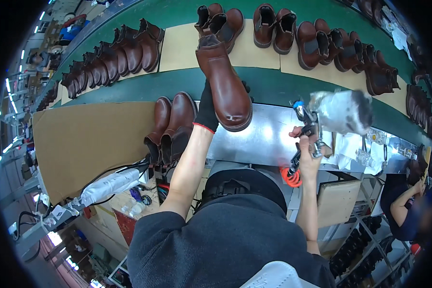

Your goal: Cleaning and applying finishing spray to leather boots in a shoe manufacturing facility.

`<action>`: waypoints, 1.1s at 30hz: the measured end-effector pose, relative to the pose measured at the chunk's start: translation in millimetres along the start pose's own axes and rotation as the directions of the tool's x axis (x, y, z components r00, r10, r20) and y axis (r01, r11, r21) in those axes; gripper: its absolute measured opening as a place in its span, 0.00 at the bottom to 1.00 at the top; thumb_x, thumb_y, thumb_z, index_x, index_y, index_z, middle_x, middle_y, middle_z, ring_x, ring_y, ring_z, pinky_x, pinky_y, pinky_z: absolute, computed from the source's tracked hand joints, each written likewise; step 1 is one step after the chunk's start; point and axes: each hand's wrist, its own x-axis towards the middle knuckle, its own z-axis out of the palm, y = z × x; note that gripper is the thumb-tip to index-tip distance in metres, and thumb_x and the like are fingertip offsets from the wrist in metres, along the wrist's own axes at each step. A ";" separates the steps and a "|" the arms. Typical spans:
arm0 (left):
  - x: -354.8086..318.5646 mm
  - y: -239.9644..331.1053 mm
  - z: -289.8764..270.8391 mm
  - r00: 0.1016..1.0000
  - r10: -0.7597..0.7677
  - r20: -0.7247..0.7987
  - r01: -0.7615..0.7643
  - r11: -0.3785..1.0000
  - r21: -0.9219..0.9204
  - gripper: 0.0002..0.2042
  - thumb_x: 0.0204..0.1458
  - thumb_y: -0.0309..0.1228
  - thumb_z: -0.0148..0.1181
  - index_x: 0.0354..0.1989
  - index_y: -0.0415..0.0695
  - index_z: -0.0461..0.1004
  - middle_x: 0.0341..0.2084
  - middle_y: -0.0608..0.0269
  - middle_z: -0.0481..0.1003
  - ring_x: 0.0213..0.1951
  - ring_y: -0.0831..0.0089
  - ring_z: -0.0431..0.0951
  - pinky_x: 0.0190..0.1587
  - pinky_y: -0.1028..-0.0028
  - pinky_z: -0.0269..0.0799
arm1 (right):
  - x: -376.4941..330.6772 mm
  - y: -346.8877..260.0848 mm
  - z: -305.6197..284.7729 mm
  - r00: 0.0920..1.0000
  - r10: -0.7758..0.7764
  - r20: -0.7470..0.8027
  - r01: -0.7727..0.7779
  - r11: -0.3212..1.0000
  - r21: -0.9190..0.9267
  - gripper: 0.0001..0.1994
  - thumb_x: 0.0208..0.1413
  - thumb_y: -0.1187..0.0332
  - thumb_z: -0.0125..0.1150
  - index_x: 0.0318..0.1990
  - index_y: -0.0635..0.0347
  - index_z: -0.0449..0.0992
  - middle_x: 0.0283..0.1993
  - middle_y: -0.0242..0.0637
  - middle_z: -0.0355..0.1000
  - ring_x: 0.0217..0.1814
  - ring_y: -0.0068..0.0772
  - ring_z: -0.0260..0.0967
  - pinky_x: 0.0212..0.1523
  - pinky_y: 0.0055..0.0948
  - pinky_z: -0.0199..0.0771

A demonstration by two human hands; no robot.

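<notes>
My left hand [207,108], in a black glove with a red cuff, holds up a brown leather ankle boot [224,84] from beneath. The boot's toe points toward me, and most of my fingers are hidden behind it. My bare right hand [310,149] is wrapped round the handle of a spray gun [312,126] to the right of the boot, apart from it. On the gun sits a cup wrapped in whitish, stained film [343,111]. An orange coiled air hose [291,177] shows just below the gun.
A metal-topped bench [254,144] lies before me, with a brown pair of boots [177,120] at its left by a cardboard sheet [91,144]. Beyond runs a green conveyor [192,81] bearing rows of boots [125,50]. Another person [403,211] works at the far right.
</notes>
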 end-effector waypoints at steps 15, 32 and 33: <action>-5.4 -4.3 3.0 0.983 -0.059 0.172 0.070 0.996 -0.057 0.22 0.63 0.40 0.42 0.57 0.35 0.61 0.49 0.48 0.71 0.48 0.62 0.74 0.53 0.67 0.71 | -17.9 -96.8 55.1 0.985 0.084 0.152 -0.034 0.952 -0.304 0.12 0.53 0.66 0.65 0.27 0.66 0.72 0.19 0.23 0.59 0.22 0.14 0.52 0.23 0.17 0.52; 3.0 2.0 36.4 0.894 -0.139 -0.426 0.158 0.987 0.010 0.17 0.63 0.35 0.43 0.56 0.38 0.62 0.46 0.57 0.72 0.45 0.68 0.75 0.50 0.70 0.72 | -25.1 -105.9 74.9 0.960 0.133 0.247 -0.077 0.972 -0.223 0.17 0.51 0.68 0.67 0.46 0.69 0.75 0.23 0.26 0.67 0.26 0.14 0.60 0.29 0.16 0.62; 1.1 2.7 35.4 0.904 -0.135 -0.404 0.153 0.988 0.012 0.17 0.63 0.35 0.43 0.56 0.38 0.62 0.46 0.56 0.72 0.45 0.68 0.75 0.50 0.70 0.72 | -21.9 -105.3 76.8 0.958 0.143 0.250 -0.084 0.969 -0.231 0.17 0.51 0.68 0.67 0.46 0.70 0.75 0.23 0.26 0.67 0.26 0.14 0.60 0.29 0.16 0.62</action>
